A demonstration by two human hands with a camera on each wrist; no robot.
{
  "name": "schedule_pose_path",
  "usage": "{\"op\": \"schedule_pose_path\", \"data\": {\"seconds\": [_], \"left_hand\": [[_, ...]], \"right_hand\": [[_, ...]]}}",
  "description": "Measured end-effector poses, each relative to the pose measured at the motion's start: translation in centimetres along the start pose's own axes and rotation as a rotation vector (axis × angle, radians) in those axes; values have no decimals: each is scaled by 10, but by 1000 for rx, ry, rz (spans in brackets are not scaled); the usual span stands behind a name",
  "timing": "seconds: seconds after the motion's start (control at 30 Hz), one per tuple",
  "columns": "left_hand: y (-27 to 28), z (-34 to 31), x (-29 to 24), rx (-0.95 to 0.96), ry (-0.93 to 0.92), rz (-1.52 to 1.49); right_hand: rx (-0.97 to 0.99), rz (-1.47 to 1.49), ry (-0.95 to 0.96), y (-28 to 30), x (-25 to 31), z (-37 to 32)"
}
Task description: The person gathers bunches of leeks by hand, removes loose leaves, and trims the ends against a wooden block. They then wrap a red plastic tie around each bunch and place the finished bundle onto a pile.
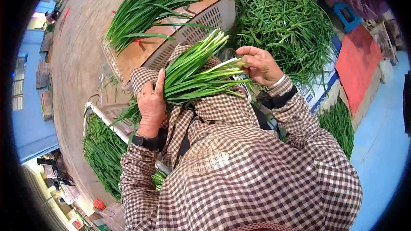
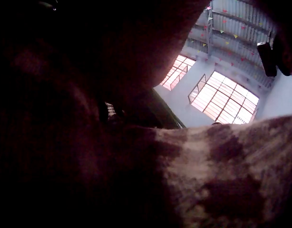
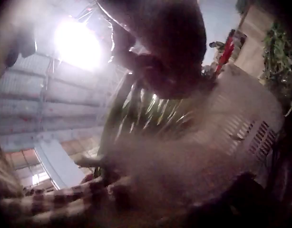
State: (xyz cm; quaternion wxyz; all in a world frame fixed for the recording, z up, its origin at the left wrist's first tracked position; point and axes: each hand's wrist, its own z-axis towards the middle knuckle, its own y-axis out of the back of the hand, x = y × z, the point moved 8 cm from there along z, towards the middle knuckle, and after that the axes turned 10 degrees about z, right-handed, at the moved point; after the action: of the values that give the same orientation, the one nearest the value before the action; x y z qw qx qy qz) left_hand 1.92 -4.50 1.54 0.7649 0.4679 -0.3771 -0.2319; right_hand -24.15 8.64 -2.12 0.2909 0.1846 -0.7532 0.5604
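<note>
My left hand (image 1: 150, 105) grips a bunch of garlic chives (image 1: 188, 70) above the lap, its thumb along the near side. The pale stem ends fan out toward the upper right. At those ends, my right hand (image 1: 263, 66) pinches a few stems that stand apart from the rest. Blurred in the right wrist view, the right hand's fingers (image 3: 170, 61) come close over the green stalks (image 3: 146, 104). Dark sleeve cloth (image 2: 222, 171) fills most of the left wrist view and hides the left hand's work.
Ahead, an upturned plastic crate (image 1: 205, 21) with a board on top bears a pile of long chives (image 1: 158, 4). A large loose heap of greens (image 1: 278, 30) lies at the upper right. More chives (image 1: 102, 149) lie at the left by a white crate. Red cardboard (image 1: 357, 66) is at the right.
</note>
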Motion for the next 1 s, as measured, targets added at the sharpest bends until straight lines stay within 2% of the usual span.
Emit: {"op": "schedule_pose_path", "data": {"seconds": [0.07, 0.13, 0.2, 0.27, 0.3, 0.33, 0.4, 0.47, 0.5, 0.53, 0.6, 0.67, 0.73, 0.8, 0.87, 0.93, 1.0], "left_hand": [[3, 0, -1, -11, -4, 2], [4, 0, -1, -19, -7, 2], [6, 1, -1, -31, -5, 0], [7, 1, -2, -29, -6, -10], [8, 1, -2, -26, -8, -18], [8, 2, -2, -27, -10, -19], [9, 2, -2, -22, -3, -27], [6, 0, -3, -8, -7, -10], [3, 1, -1, 0, 1, 11], [3, 1, -1, -2, 3, 13], [5, 0, 0, -26, -2, 2], [6, -1, 0, -26, 4, -8], [5, 0, 0, -13, 3, -2], [5, 1, -1, -37, -6, -8], [6, 0, 1, -55, -1, -4], [9, 0, -1, -60, -15, -19], [11, 1, -1, -121, -22, -19]], "right_hand": [[63, 126, -42, 1, 2, -5], [115, 43, -3, 32, 25, -7], [1, 117, 73, 64, 50, -4], [-244, -1278, 251, 76, 87, 1], [-532, -2027, 228, 81, 94, -10], [-535, -2027, 228, 64, 95, -10], [-212, -1320, 274, 26, 81, -2], [-92, -1130, 110, -3, 46, 0], [-26, -1223, 45, -11, 29, 3], [-26, -1023, 13, -3, 6, 6], [-69, -1053, 225, -15, 4, -1], [-63, -1059, 206, -29, 8, -19], [123, -1093, 182, -42, 9, -33], [155, -1296, 86, -19, 5, -32], [183, -1589, 175, -14, 21, -26], [92, -1465, 263, -23, 51, -13], [16, -1545, 560, -70, 81, -4]]}}
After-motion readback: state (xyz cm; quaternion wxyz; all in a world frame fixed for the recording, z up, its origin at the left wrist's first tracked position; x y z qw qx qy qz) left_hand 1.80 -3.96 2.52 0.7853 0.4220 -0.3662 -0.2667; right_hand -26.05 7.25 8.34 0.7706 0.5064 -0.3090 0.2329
